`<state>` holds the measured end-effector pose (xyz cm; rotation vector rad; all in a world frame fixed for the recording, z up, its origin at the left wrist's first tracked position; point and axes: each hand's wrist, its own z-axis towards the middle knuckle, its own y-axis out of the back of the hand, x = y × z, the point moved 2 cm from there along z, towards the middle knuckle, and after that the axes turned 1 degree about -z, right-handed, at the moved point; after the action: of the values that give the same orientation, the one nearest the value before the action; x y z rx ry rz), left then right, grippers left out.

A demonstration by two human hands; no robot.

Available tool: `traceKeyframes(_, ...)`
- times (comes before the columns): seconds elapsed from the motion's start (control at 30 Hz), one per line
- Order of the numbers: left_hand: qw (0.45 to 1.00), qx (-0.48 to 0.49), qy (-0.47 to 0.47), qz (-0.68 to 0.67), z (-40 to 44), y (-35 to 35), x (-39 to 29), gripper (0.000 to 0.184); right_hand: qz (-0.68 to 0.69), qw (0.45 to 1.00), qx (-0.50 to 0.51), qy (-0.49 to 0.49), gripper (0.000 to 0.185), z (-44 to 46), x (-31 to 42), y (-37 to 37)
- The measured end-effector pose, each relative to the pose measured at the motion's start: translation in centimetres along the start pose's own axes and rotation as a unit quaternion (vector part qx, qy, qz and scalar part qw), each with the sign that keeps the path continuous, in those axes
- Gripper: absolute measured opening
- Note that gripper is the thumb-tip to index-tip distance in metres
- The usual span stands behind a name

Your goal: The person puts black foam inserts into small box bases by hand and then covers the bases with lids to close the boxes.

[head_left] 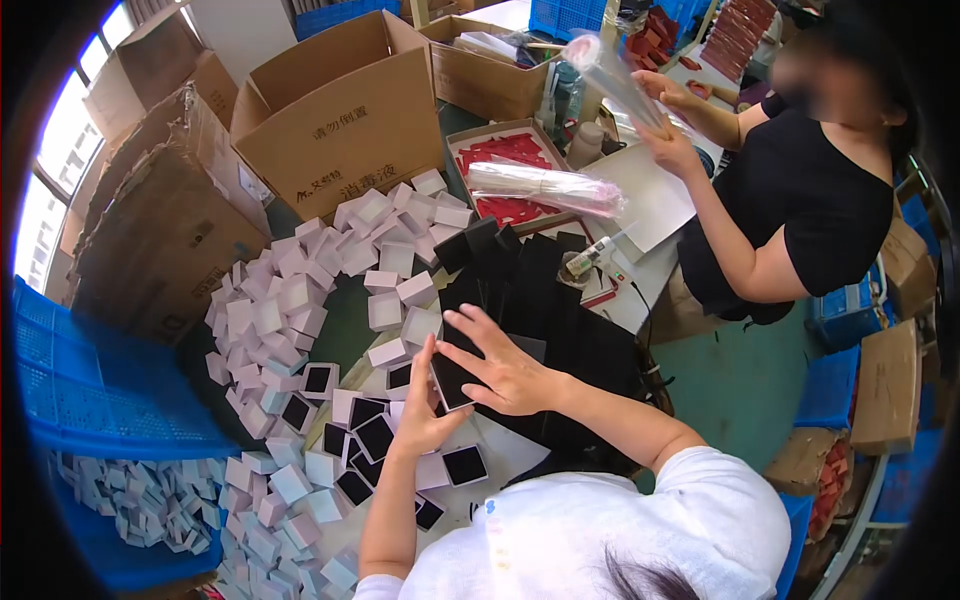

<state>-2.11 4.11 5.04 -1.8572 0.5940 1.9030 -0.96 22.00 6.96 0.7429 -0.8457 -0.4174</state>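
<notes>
A small white box with a black insert (455,378) is between my two hands above the near edge of the table. My left hand (424,418) grips its left side, fingers pointing up along the wall. From the right, my right hand (510,372) reaches over the same box, thumb at its near edge and fingers across its top. Those fingers partly hide the insert. Below and left of my hands lie several white boxes fitted with black inserts (375,437). Black flat pieces (540,300) spread in a dark pile just beyond my right hand.
Heaped white boxes (270,310) cover the left side. A blue crate (110,375) and large cartons (340,120) stand around them. Rolled clear film (545,188) lies by a tray of red pieces (500,150). Across the table a person (790,200) holds another film roll (615,80).
</notes>
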Motion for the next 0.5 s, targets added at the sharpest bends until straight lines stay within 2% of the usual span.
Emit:
traceKeyframes(0.07,0.992,0.011,-0.051,-0.115,-0.2,0.1,0.0,0.115,0.011,0.994,0.110,0.024,0.074,0.3,0.1,-0.5)
traceKeyframes(0.1,0.985,0.015,-0.042,-0.169,-0.2,-0.1,-0.4,0.114,0.005,0.994,0.105,0.038,0.079,0.1,0.2,-0.7)
traceKeyframes(0.13,0.970,-0.033,-0.045,-0.235,-0.3,-0.1,1.8,0.100,0.031,0.995,0.078,0.056,0.084,0.0,0.2,-1.2)
traceKeyframes(0.2,0.955,-0.173,0.092,-0.224,-0.8,-0.5,1.8,0.081,0.144,0.983,0.084,0.077,0.087,0.2,0.8,-2.4)
traceKeyframes(0.23,0.949,-0.185,0.119,-0.225,-1.2,-0.1,2.5,0.066,0.152,0.982,0.072,0.080,0.082,0.2,1.2,-2.8)
traceKeyframes(0.27,0.948,-0.186,0.122,-0.226,-1.9,0.6,2.7,0.066,0.154,0.982,0.073,0.078,0.082,0.2,1.0,-2.9)
traceKeyframes(0.33,0.929,-0.184,0.129,-0.295,-3.3,2.0,2.6,0.063,0.141,0.987,0.009,0.074,0.073,0.4,0.2,-2.4)
traceKeyframes(0.37,0.921,-0.222,0.107,-0.301,-3.7,2.5,1.3,0.066,0.061,0.998,-0.016,0.028,0.069,0.3,-0.6,-1.9)
traceKeyframes(0.4,0.925,-0.225,0.121,-0.282,-4.6,3.7,0.7,0.073,0.014,1.000,-0.022,-0.012,0.075,0.3,-1.9,-1.3)
traceKeyframes(0.47,0.956,-0.211,0.158,-0.129,-6.6,6.2,0.5,0.082,-0.119,0.989,-0.001,-0.088,0.084,-0.6,-4.7,-1.0)
traceKeyframes(0.5,0.962,-0.185,0.192,-0.054,-7.4,7.5,0.4,0.086,-0.132,0.984,0.033,-0.118,0.087,-1.6,-6.1,-1.5)
